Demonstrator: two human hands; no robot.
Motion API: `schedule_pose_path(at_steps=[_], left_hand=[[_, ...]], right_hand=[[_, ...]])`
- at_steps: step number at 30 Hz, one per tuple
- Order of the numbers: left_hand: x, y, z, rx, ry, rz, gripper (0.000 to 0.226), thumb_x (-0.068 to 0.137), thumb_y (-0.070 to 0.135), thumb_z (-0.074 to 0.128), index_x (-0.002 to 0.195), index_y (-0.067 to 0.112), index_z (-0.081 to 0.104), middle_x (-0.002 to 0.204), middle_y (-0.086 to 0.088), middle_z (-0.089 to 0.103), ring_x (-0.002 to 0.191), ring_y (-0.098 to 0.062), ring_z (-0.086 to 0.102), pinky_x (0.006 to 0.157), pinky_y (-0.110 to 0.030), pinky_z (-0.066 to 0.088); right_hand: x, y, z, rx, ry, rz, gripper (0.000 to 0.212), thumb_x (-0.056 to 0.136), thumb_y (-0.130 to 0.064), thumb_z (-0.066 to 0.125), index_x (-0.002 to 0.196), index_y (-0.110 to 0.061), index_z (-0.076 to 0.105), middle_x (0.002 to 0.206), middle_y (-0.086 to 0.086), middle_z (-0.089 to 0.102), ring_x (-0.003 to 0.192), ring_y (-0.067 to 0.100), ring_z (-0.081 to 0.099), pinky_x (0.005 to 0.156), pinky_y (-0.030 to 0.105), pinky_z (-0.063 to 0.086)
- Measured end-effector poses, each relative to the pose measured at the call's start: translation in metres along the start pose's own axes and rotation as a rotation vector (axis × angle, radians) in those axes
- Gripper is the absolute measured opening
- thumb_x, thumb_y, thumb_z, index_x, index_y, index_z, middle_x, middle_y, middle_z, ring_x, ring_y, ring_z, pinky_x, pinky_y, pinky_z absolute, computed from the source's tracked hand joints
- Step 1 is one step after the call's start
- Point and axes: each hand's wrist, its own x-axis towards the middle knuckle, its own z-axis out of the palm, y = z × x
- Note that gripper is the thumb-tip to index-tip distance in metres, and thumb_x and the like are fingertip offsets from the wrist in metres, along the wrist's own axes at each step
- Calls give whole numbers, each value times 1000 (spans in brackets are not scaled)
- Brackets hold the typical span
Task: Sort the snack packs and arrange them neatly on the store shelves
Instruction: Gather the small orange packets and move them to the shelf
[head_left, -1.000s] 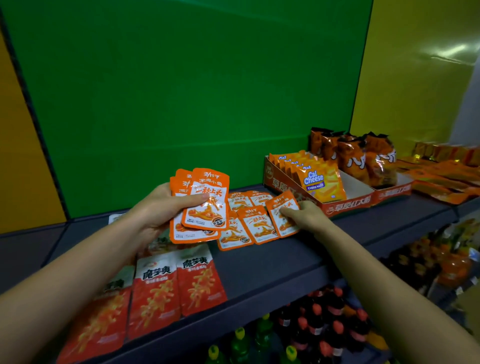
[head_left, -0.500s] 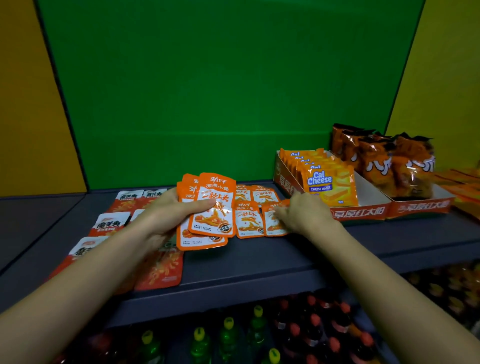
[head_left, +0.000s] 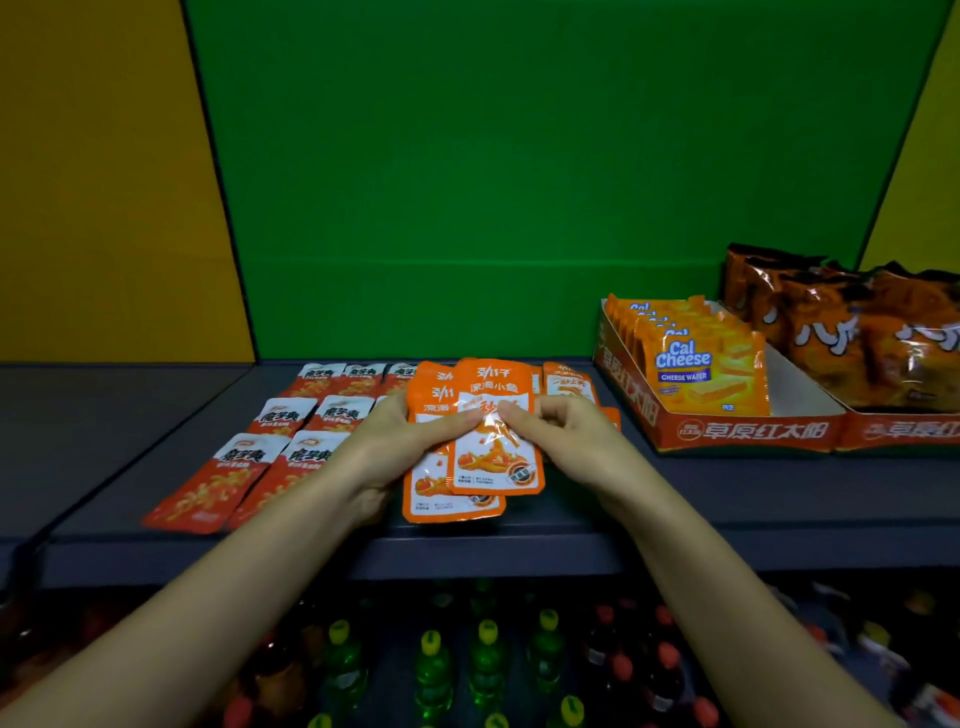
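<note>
A fanned stack of orange fish-snack packs (head_left: 493, 457) hangs just above the grey shelf (head_left: 727, 499) at its middle. My left hand (head_left: 400, 441) grips the stack from the left with the thumb across its front. My right hand (head_left: 566, 436) pinches the top pack's right side. More of the same orange packs (head_left: 569, 384) lie flat on the shelf behind my hands, partly hidden. Red and white snack packs (head_left: 249, 467) lie in rows on the left of the shelf.
A cardboard tray (head_left: 748, 431) at the right holds upright Cal Cheese wafer packs (head_left: 706, 374). A second tray beside it holds dark orange crisp bags (head_left: 852, 327). Below the shelf stand green and dark drink bottles (head_left: 488, 665). A green back panel rises behind.
My right hand left the small packs lying on the shelf and moved left onto the stack in my left hand. The camera view swung left and down.
</note>
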Motion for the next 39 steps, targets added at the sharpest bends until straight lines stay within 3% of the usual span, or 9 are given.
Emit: schedule_pose_path(at_steps=[4, 6, 8, 12, 16, 23, 30, 33, 39], left_hand=[[-10, 5, -29, 12, 128, -7, 19, 79, 20, 70, 93, 15, 58, 61, -2, 73, 49, -16, 68, 46, -28, 55], [-13, 9, -46, -39, 200, -2, 17, 80, 19, 70, 90, 14, 58, 57, -3, 71, 45, -16, 67, 42, -27, 53], [-15, 11, -56, -78, 242, 4, 17, 81, 17, 69, 91, 12, 57, 56, -4, 71, 44, -17, 67, 41, -27, 53], [-20, 11, -63, -46, 261, 26, 16, 81, 17, 69, 90, 11, 57, 55, -3, 71, 44, -16, 67, 40, -25, 52], [-22, 11, -67, -38, 244, 33, 16, 81, 16, 68, 90, 12, 56, 54, -2, 70, 43, -16, 66, 39, -24, 51], [-18, 10, -57, -37, 168, -11, 21, 81, 17, 69, 94, 12, 54, 57, -4, 70, 45, -18, 67, 40, -28, 53], [-8, 5, -23, 20, 71, 22, 23, 79, 16, 71, 97, 12, 58, 67, -3, 73, 52, -16, 69, 46, -26, 55], [-3, -2, -1, 41, 22, 54, 34, 78, 16, 72, 108, 10, 58, 87, -9, 73, 64, -20, 71, 61, -31, 59], [4, -10, 37, 34, -35, 57, 10, 90, 22, 59, 96, 15, 62, 82, -2, 72, 54, -9, 68, 50, -17, 53]], right_hand=[[-4, 8, 1, 94, 46, -5, 67, 79, -54, 62, 94, 11, 62, 99, 29, 67, 96, 43, 63, 91, 55, 48], [-2, 16, 10, -19, 14, 5, 74, 68, -68, 61, 79, 5, 59, 91, 28, 68, 88, 43, 64, 79, 46, 52], [-1, 17, 22, -108, -36, 8, 49, 79, -57, 59, 70, -9, 53, 72, 19, 62, 67, 34, 56, 64, 33, 40], [2, 8, 42, -377, -13, -14, 51, 89, -51, 50, 56, -18, 32, 55, -3, 37, 53, 13, 36, 61, 30, 27], [3, 8, 50, -617, 20, -51, 49, 92, -57, 39, 60, -21, 30, 60, -5, 40, 70, 21, 44, 83, 36, 34], [3, 9, 50, -705, 101, -75, 51, 87, -61, 43, 73, -13, 50, 87, 6, 63, 85, 25, 59, 69, 34, 43], [-12, 2, 30, -138, 16, -114, 47, 94, -53, 37, 69, -18, 56, 79, 9, 63, 78, 24, 57, 75, 39, 42], [-20, 5, 26, -81, 4, -123, 55, 87, -60, 47, 66, -9, 54, 75, 16, 62, 73, 30, 57, 67, 37, 41], [-33, 20, 0, -103, 119, -60, 48, 82, -42, 66, 54, -20, 34, 54, -5, 38, 57, 12, 38, 57, 29, 29]])
